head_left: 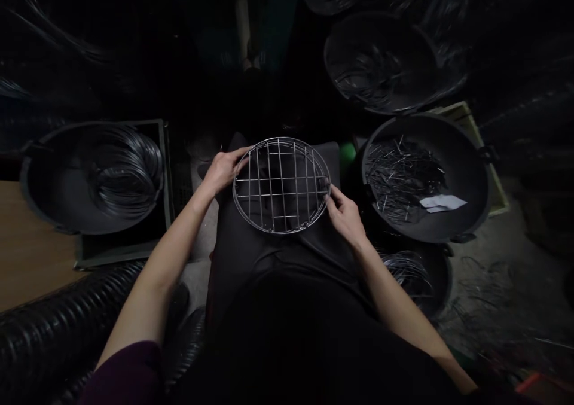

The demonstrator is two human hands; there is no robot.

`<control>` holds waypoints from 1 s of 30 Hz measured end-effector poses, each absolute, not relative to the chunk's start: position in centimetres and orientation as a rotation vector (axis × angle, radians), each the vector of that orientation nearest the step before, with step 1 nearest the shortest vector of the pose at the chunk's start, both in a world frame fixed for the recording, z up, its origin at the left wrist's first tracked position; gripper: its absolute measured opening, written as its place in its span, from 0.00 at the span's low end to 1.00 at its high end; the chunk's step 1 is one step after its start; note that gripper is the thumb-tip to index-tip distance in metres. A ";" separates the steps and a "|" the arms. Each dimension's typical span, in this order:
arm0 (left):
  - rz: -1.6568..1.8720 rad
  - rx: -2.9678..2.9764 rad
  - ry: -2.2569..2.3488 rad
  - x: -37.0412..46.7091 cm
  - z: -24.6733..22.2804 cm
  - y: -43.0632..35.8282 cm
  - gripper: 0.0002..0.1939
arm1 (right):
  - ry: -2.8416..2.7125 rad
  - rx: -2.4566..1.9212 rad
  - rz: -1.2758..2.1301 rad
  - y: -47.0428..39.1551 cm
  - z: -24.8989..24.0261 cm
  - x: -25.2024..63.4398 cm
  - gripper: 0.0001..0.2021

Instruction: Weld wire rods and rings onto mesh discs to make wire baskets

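Observation:
A round metal wire rack [280,179] with crossing bars lies level above my lap, between both hands. My left hand [224,168] grips its rim at the upper left, with the fingers reaching under the wire. On the opposite side my right hand [344,213] pinches the rim near a small dark patch where wires meet. Parts of the fingers on both hands are hidden by the rack and the shadow. Dark trousers [251,255] lie beneath the rack.
On the left, a dark pan [58,183] holds coiled wire rings [128,171]. At right, another pan [470,183] contains short wire pieces [394,171] and a white scrap [443,203]. More pans stand behind and below it. Stacked black rings [67,315] lie lower left.

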State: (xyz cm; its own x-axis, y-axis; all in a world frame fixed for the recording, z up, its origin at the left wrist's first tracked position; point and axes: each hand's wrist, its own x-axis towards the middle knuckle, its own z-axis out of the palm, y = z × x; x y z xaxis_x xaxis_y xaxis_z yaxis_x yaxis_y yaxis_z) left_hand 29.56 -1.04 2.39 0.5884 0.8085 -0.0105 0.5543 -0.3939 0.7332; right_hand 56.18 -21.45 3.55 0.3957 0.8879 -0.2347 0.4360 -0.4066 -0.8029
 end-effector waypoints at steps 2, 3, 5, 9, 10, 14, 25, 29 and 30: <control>0.571 2.054 1.111 29.7 1.4 -1.4 0.19 | -1.174 -2.032 0.891 -21.5 3.0 56.5 0.25; 0.621 2.026 1.123 29.8 0.9 -1.6 0.19 | -1.192 -2.027 0.899 -21.5 2.8 56.6 0.25; 0.677 1.987 1.146 30.0 0.2 -1.8 0.18 | -1.209 -1.997 0.876 -21.6 2.3 56.6 0.25; 0.639 1.989 1.202 30.5 0.2 -2.5 0.18 | -1.227 -2.078 0.560 -22.8 2.3 55.7 0.26; 0.627 1.997 1.207 30.6 0.4 -2.7 0.17 | -1.254 -2.116 0.459 -23.4 2.4 55.3 0.27; 0.621 2.008 1.188 30.6 0.6 -3.1 0.18 | -1.450 -2.176 0.402 -26.0 3.5 54.3 0.28; 0.719 1.867 1.106 30.2 0.2 -3.7 0.18 | -1.439 -2.415 0.535 -26.3 2.0 50.3 0.60; 0.740 1.841 1.147 29.4 1.9 -3.6 0.20 | -1.398 -2.172 0.663 -26.5 2.7 52.2 0.50; 0.750 1.828 1.168 29.1 2.5 -3.5 0.21 | -1.367 -2.102 0.699 -26.4 3.3 52.9 0.44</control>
State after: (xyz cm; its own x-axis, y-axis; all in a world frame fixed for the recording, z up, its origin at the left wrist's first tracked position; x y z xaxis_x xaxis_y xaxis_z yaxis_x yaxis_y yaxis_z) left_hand 29.10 -3.47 2.55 0.3918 0.9186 0.0518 0.4289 -0.2322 0.8730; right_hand 52.87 -26.42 3.27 0.3535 0.9259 -0.1333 0.6505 -0.3457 -0.6762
